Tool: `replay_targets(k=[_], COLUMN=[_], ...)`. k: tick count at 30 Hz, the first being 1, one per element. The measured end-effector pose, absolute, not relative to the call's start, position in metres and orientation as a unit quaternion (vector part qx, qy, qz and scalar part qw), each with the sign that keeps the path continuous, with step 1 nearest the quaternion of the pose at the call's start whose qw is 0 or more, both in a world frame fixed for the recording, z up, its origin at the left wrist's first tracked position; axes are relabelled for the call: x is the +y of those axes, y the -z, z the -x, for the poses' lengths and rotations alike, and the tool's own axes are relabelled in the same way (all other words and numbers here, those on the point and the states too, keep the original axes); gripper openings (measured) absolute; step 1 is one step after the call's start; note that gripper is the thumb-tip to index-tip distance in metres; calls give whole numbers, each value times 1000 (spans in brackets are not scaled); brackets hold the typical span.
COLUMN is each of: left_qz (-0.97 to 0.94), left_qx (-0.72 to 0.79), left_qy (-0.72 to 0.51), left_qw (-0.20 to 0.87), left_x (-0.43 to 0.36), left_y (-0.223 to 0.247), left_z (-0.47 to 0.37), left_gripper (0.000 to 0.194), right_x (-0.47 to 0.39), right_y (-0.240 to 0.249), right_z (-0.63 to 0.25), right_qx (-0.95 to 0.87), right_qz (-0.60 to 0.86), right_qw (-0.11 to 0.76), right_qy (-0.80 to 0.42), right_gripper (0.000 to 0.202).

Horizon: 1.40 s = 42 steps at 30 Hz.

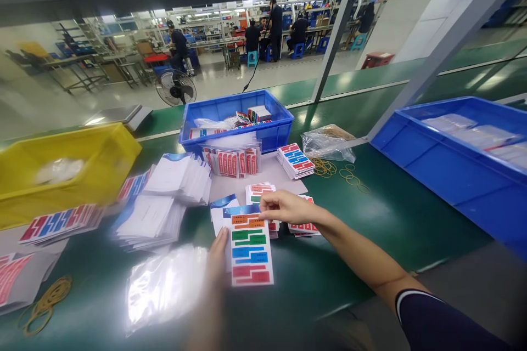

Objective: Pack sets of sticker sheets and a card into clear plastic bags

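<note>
Sheet [250,249] is between the hands, over the green table [349,241]: flat glossy paper, stepped label shapes in orange, green, blue, red, blue header on top. Right hand [284,208]: thumb and index together, pinched on its top right corner. Left hand [218,255]: thumb clamped on the left edge, other fingers blurred/hidden. White leaflet [218,225] with blue top sits behind the sheet, partly covered.

Left of the hands: thick, slightly fanned leaflet stacks [150,216], then shiny clear film bags [164,282], creased. Thin stretchy bands [325,167] loosely coiled by a crinkly clear bag [329,142].

Bins, all plastic:
- middle blue bin [274,134]: printed label packs, clear film; more packs [233,162] lean on its front.
- right blue bin [436,159]: white packets [486,134] in clear film.
- yellow bin [99,175]: crumpled translucent plastic [60,170], blurred.
</note>
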<state>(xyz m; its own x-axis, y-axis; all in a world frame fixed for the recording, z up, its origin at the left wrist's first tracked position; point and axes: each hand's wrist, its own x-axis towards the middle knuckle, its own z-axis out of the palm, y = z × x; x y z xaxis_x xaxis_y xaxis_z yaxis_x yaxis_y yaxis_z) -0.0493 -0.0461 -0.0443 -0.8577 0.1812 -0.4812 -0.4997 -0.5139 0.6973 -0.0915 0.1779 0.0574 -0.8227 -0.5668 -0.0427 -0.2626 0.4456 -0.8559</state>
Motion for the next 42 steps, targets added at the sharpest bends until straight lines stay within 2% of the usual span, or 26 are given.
replay_targets(k=[5,10,15,21,25,28,34,36,38,42], left_qz=[124,116,159,192,188,183,184,186,186,187], left_qx=[472,507,511,524,533,555,564,561,561,563], left_qy=[-836,-814,-813,-795,-788,-773,-767,-769,-771,-768], left_qw=[252,257,230,238,243,247,244,241,239,243], left_x=[-42,-41,-45,-46,-45,-44,-39,-37,-37,-38], left_y=[40,31,27,30,37,40,32,29,29,32], left_z=[44,41,42,41,42,43,42,41,41,42], left_gripper=[57,61,69,60,59,60,65,65,64,63], right_x=[159,169,225,274,274,271,272,272,274,284], right_y=[-45,-42,-38,-13,7,13,2,-1,-1,6], right_z=[93,87,73,48,36,32,29,29,31,44], right_qx=[931,950,958,979,981,982,982,982,983,986], right_qz=[194,156,174,187,183,185,179,173,162,102], right_qw=[63,10,-61,16,21,3,14,22,24,13], right_qy=[303,271,220,82,53,46,59,66,80,132], right_gripper=[17,21,28,56,65,64,36,32,34,53])
